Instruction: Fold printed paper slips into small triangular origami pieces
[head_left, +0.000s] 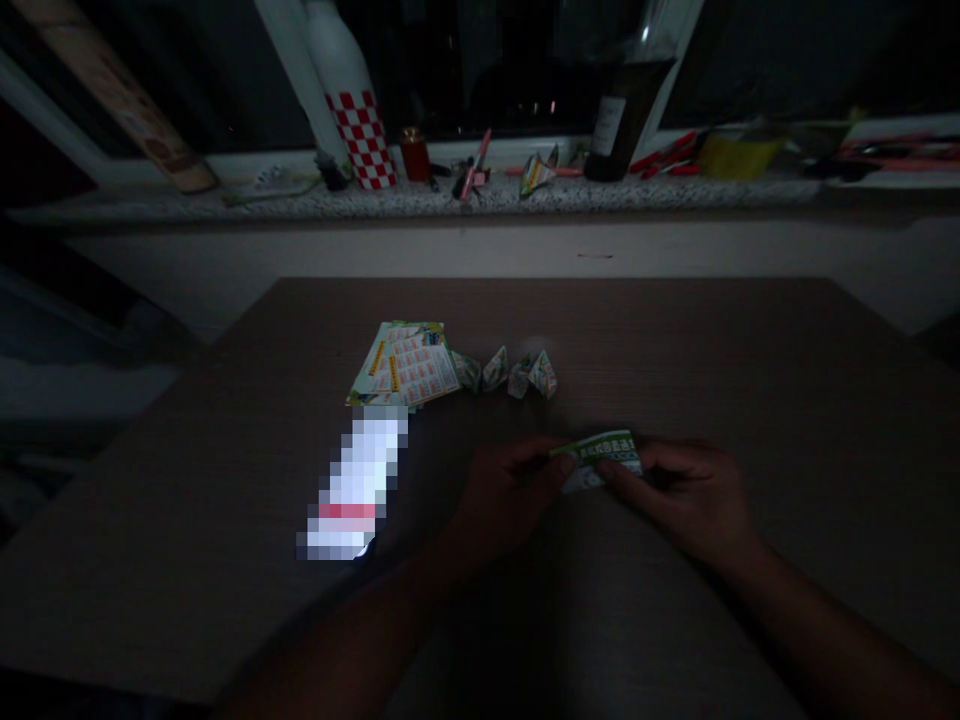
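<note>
A small folded piece of printed paper (604, 450), green and white, is held above the table between both hands. My left hand (510, 490) is closed on its left end, the thumb on top. On the right end, my right hand (694, 495) pinches it with the thumb across the front. Beyond the hands, several small folded paper shapes (541, 374) stand in a row on the table. They run up to a stack of printed paper sheets (420, 365). The undersides of the fingers are hidden behind the paper.
On the dark wooden table (705, 350), a lit phone (356, 480), blurred out, lies left of my hands. Behind is a granite windowsill (285, 205) with a red-and-white checked bottle (364, 135), a dark bottle (611, 130), an orange jar (414, 155) and another folded paper shape (535, 176).
</note>
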